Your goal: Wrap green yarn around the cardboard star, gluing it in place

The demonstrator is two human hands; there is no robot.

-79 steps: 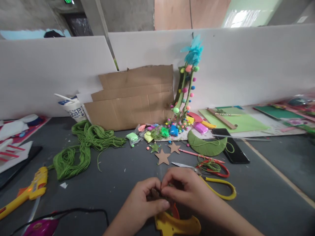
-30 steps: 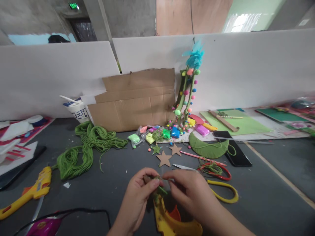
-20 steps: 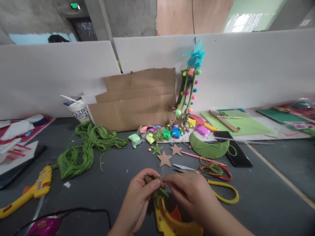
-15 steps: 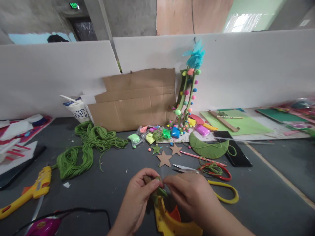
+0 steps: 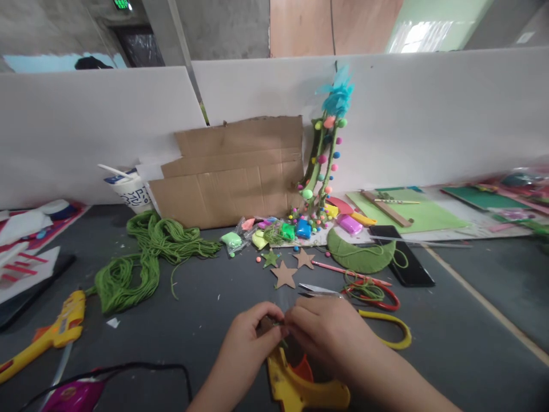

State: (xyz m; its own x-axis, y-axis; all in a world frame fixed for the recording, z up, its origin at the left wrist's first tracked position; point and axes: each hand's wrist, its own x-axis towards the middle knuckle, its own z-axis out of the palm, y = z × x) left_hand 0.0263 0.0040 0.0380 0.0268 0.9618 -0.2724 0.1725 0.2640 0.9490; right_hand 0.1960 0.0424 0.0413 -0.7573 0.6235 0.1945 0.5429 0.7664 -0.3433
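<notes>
My left hand (image 5: 246, 346) pinches a small brown cardboard piece (image 5: 265, 326) between thumb and fingers; its shape is mostly hidden. A bit of green (image 5: 283, 342) shows at its lower edge. My right hand (image 5: 326, 323) is closed, its fingertips meeting the left thumb and fingertips at the piece; what they grip is hidden. Under my hands lies a yellow glue gun (image 5: 295, 389) with an orange trigger. Just beyond are two bare cardboard stars (image 5: 284, 275), a green-wrapped star (image 5: 271, 259) and scissors (image 5: 319, 290) with red and yellow handles.
Green yarn (image 5: 128, 280) lies left, beside another yellow glue gun (image 5: 64, 326). Behind stand folded cardboard (image 5: 227, 194) and a pompom-covered green structure (image 5: 321, 166). A green crescent (image 5: 362, 254), phone (image 5: 414, 266) and pencil (image 5: 343, 272) lie right. A black cord (image 5: 146, 366) crosses the front left.
My fingertips have come closer together over the cardboard piece, covering more of the green on it. The whole view has shifted slightly; the things on the table stay put.
</notes>
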